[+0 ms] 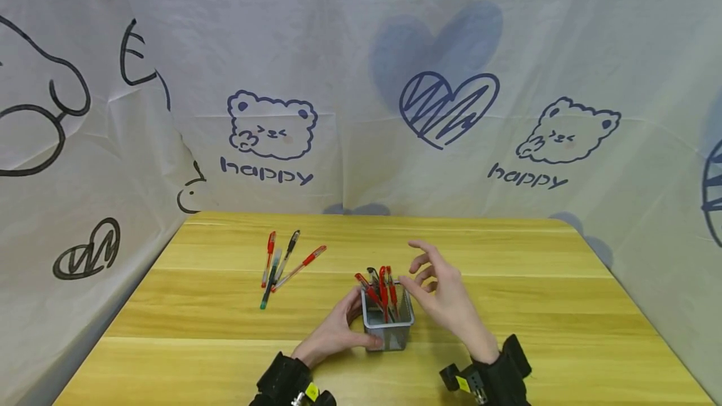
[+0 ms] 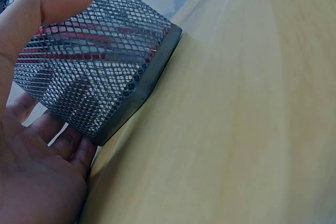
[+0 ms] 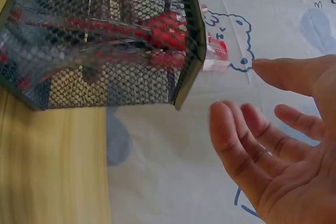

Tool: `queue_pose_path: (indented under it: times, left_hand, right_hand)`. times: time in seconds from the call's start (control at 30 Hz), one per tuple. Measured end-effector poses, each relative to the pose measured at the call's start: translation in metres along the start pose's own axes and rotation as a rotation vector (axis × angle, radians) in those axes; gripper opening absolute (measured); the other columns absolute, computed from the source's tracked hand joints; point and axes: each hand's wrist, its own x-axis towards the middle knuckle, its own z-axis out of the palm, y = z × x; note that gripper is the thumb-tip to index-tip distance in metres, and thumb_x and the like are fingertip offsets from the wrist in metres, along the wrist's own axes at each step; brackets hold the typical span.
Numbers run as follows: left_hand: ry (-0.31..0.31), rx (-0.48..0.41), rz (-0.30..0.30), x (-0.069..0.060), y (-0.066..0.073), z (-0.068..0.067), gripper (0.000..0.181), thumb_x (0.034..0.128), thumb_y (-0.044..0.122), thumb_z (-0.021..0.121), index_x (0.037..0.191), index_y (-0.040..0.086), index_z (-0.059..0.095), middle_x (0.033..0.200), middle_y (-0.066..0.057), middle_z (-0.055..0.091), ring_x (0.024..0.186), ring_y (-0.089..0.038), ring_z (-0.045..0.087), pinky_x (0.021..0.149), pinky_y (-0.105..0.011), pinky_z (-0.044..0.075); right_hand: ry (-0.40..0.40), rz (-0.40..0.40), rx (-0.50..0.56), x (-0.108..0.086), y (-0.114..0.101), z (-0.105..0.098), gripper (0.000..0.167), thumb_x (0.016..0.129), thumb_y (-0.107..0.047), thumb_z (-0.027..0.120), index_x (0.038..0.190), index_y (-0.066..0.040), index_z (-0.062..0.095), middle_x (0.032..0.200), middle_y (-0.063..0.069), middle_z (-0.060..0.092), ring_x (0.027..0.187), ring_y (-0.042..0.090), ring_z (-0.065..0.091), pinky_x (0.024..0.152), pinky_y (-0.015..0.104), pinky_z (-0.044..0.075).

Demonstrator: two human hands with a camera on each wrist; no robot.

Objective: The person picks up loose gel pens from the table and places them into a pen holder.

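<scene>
A mesh pen holder (image 1: 388, 336) stands upright on the table, with several red pens (image 1: 384, 293) and a dark-capped pen (image 1: 372, 273) leaning in it. My left hand (image 1: 336, 331) grips the holder from the left, its thumb across the front face. In the left wrist view the fingers (image 2: 65, 142) lie against another side of the mesh (image 2: 100, 51). Just right of the rim, my right hand (image 1: 445, 296) hangs with fingers spread and loosely bent. The right wrist view shows a gap between that hand (image 3: 283, 145) and the pen caps (image 3: 216, 51), with nothing held.
To the left on the wooden table (image 1: 536, 306) lie several loose pens: two red-capped ones (image 1: 313, 255), a black-capped pen (image 1: 292, 242) and a green-ended pen (image 1: 269, 286). They partly cross one another. A printed white cloth (image 1: 361, 143) hangs behind the table and at its sides.
</scene>
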Motion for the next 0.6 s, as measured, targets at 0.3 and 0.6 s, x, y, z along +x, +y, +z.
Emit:
queue_pose_path:
  times: [0.3, 0.6]
  left_hand:
    - [-0.002, -0.015, -0.003, 0.0, 0.0, 0.0, 0.106, 0.075, 0.01, 0.082, 0.16, 0.007, 0.019, 0.16, -0.017, 0.039, 0.15, -0.037, 0.033, 0.126, -0.056, 0.021]
    - [-0.017, -0.036, -0.005, 0.001, -0.003, -0.002, 0.092, 0.0817, 0.012, 0.079, 0.159, 0.014, 0.029, 0.166, -0.013, 0.028, 0.155, -0.036, 0.022, 0.128, -0.054, 0.015]
  right_hand:
    - [-0.12, 0.111, 0.104, -0.001, 0.018, -0.011, 0.04, 0.098, -0.016, 0.065, 0.136, -0.007, 0.056, 0.105, 0.011, 0.064, 0.094, 0.019, 0.065, 0.079, 0.028, 0.058]
    - [-0.578, 0.249, 0.433, -0.017, 0.051, 0.0, 0.09, 0.095, -0.026, 0.07, 0.161, -0.008, 0.011, 0.163, 0.028, 0.024, 0.149, 0.051, 0.025, 0.119, 0.066, 0.029]
